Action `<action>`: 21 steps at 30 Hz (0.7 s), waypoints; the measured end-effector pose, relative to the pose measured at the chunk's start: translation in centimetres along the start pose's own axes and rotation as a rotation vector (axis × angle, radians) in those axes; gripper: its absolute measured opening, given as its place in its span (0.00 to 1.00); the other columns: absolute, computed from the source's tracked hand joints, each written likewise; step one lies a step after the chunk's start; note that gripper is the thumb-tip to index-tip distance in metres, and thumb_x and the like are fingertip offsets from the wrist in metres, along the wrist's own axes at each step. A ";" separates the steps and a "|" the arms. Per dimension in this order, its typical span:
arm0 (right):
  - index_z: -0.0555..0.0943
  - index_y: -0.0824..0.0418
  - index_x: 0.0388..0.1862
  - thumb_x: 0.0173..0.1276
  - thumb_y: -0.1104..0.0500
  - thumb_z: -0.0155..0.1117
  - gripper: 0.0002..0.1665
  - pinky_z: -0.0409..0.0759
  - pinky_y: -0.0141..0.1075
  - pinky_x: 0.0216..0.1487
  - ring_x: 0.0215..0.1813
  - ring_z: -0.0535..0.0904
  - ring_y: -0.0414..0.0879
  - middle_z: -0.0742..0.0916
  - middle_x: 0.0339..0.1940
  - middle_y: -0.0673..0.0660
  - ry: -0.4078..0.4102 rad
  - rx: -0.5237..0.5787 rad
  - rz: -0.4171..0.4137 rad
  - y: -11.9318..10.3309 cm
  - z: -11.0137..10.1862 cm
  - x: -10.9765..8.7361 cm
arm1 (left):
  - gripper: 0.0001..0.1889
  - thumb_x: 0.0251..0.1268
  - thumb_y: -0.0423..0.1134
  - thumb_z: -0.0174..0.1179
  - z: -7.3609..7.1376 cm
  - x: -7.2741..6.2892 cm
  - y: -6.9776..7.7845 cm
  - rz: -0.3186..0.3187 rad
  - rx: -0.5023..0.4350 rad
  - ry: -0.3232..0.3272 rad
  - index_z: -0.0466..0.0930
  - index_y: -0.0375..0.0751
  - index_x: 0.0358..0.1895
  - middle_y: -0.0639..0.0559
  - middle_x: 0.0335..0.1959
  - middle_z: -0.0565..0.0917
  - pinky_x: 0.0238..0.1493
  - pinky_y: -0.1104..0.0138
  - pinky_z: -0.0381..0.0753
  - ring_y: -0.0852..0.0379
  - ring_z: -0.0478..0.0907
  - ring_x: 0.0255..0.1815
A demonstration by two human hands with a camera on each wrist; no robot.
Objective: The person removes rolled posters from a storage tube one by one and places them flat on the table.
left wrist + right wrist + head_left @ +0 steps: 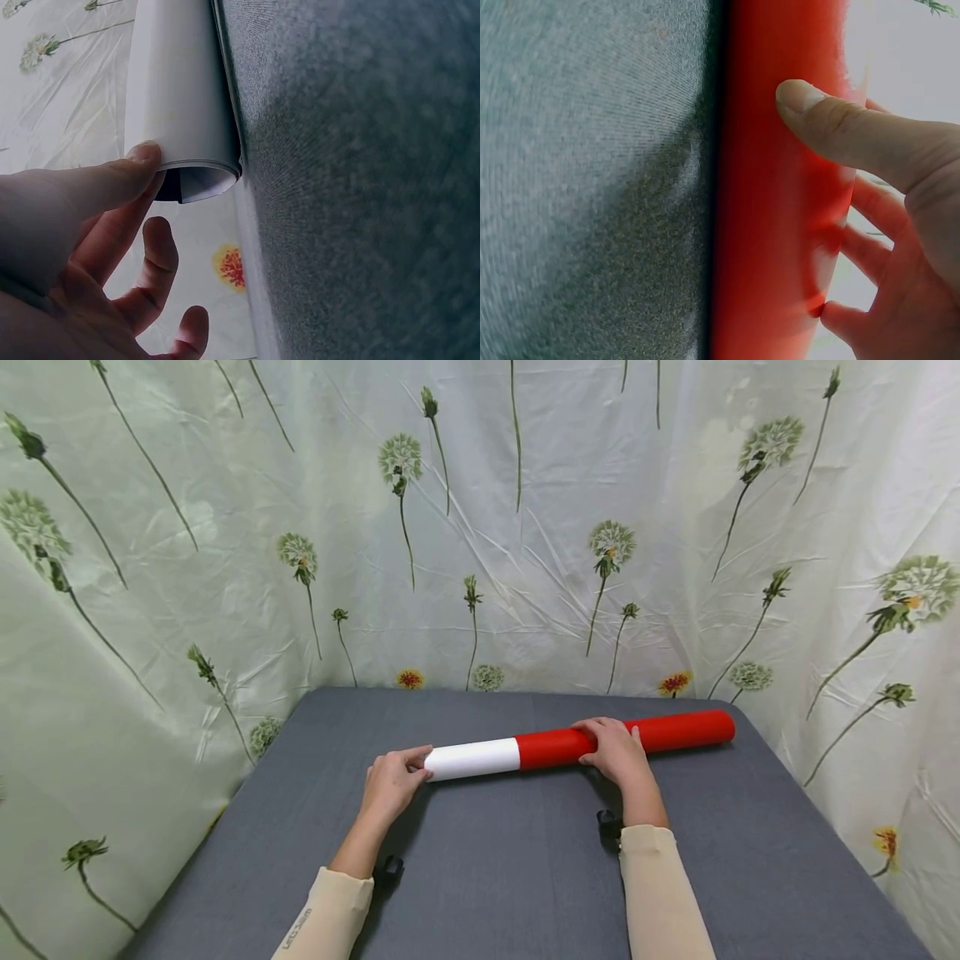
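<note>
A long red tube (678,732) lies on the grey tabletop, tilted slightly up toward the right. From its left end sticks out a white paper roll (472,759), whose open, overlapping end shows in the left wrist view. My left hand (392,783) pinches the rim of that roll (180,97) between thumb and index finger; the other fingers are loosely bent below it. Around the middle of the tube (772,225) my right hand (617,750) holds on, thumb on the near side and fingers over the far side. How far the roll reaches inside the tube is hidden.
The grey tabletop (495,877) spreads out in front of and around the tube. Behind it and at both sides hangs a pale curtain (525,568) printed with dandelions. Black wrist-worn pieces (609,828) show beside both forearms.
</note>
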State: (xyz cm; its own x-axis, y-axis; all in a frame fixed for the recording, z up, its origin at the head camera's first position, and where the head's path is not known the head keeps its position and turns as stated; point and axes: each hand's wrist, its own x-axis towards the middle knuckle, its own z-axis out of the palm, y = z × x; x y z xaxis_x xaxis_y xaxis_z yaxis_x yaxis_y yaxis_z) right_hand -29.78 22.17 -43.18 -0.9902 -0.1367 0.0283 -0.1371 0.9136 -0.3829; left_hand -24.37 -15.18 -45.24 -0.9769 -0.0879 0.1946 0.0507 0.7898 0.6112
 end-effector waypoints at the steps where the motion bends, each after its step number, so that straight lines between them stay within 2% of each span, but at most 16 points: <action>1: 0.79 0.51 0.73 0.67 0.61 0.77 0.36 0.41 0.74 0.82 0.82 0.62 0.67 0.76 0.78 0.65 0.001 0.001 0.000 0.0 0.0 0.0 | 0.24 0.64 0.38 0.75 0.0 0.0 0.0 0.000 0.000 0.001 0.88 0.50 0.64 0.51 0.41 0.94 0.51 0.52 0.74 0.51 0.87 0.39; 11: 0.78 0.51 0.74 0.67 0.61 0.76 0.36 0.41 0.76 0.81 0.82 0.63 0.68 0.76 0.78 0.65 0.011 0.005 -0.008 0.4 0.0 0.0 | 0.23 0.63 0.38 0.76 -0.3 0.1 -0.3 -0.011 0.009 0.004 0.89 0.50 0.63 0.51 0.41 0.94 0.51 0.53 0.74 0.50 0.88 0.42; 21: 0.78 0.51 0.74 0.68 0.61 0.75 0.36 0.41 0.76 0.81 0.83 0.61 0.67 0.75 0.78 0.66 0.008 0.002 -0.007 0.6 -0.2 -0.1 | 0.23 0.64 0.38 0.75 -1.0 0.3 -0.6 -0.028 0.011 -0.023 0.88 0.50 0.63 0.51 0.42 0.94 0.51 0.53 0.73 0.50 0.87 0.41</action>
State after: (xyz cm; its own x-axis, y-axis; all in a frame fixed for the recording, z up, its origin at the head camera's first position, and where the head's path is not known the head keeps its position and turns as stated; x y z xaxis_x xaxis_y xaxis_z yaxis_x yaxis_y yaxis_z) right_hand -29.79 22.80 -43.24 -0.9894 -0.1402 0.0384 -0.1442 0.9118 -0.3844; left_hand -24.45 -16.28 -44.83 -0.9825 -0.0960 0.1598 0.0212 0.7939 0.6077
